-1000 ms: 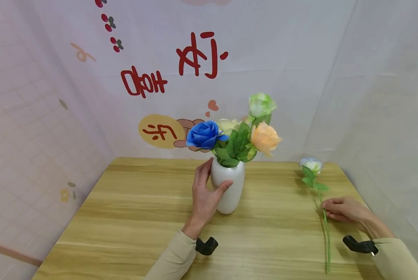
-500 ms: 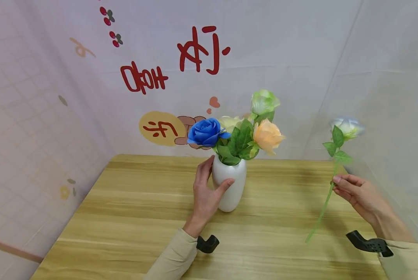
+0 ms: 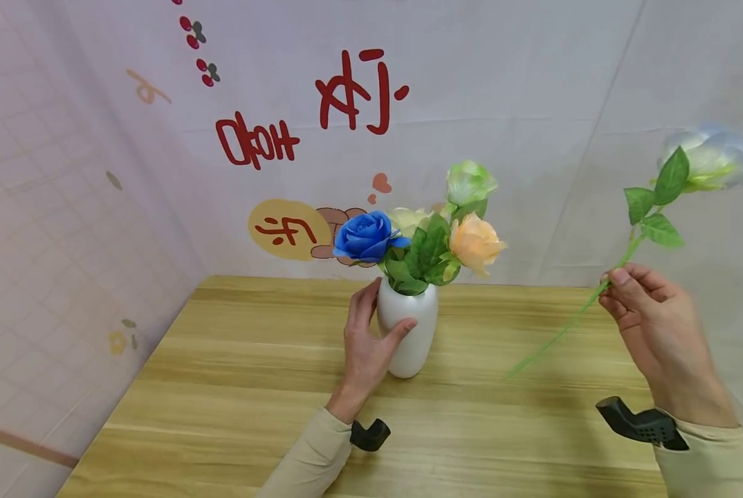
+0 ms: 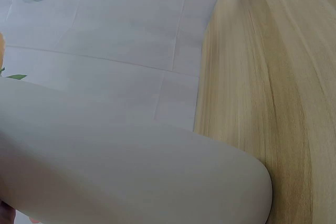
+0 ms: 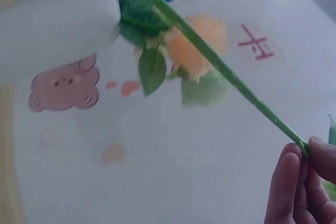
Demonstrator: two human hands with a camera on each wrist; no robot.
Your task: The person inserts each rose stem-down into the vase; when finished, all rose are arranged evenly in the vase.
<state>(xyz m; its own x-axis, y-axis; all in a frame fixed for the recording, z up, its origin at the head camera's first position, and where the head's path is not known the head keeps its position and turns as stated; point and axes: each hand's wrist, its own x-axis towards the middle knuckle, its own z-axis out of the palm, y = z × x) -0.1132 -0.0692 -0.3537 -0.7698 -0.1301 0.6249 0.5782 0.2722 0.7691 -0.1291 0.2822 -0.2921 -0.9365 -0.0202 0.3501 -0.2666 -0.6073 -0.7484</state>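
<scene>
A white vase point(image 3: 412, 346) stands upright on the table, and my left hand point(image 3: 368, 353) grips its left side with the thumb across the front. In it are a blue rose point(image 3: 365, 237), a peach rose point(image 3: 474, 242), a green flower point(image 3: 470, 182) and a pale yellow one point(image 3: 409, 220) partly hidden behind leaves. Off to the right, my right hand point(image 3: 664, 332) pinches the green stem of a pale blue-white flower point(image 3: 708, 160) between thumb and fingers. That flower is in the air, bloom up to the right, stem end slanting down toward the vase. The left wrist view is mostly filled by the vase point(image 4: 126, 156).
The wooden table point(image 3: 241, 366) meets a pale cloth backdrop point(image 3: 502, 83) with red characters along its back edge. More pale cloth point(image 3: 35, 242) hangs at the left side. Black wrist camera mounts point(image 3: 369, 436) sit on both forearms.
My right hand has lifted the blue-white flower off the table, up and to the right, and its stem has tilted toward the vase. The left hand still holds the vase in place.
</scene>
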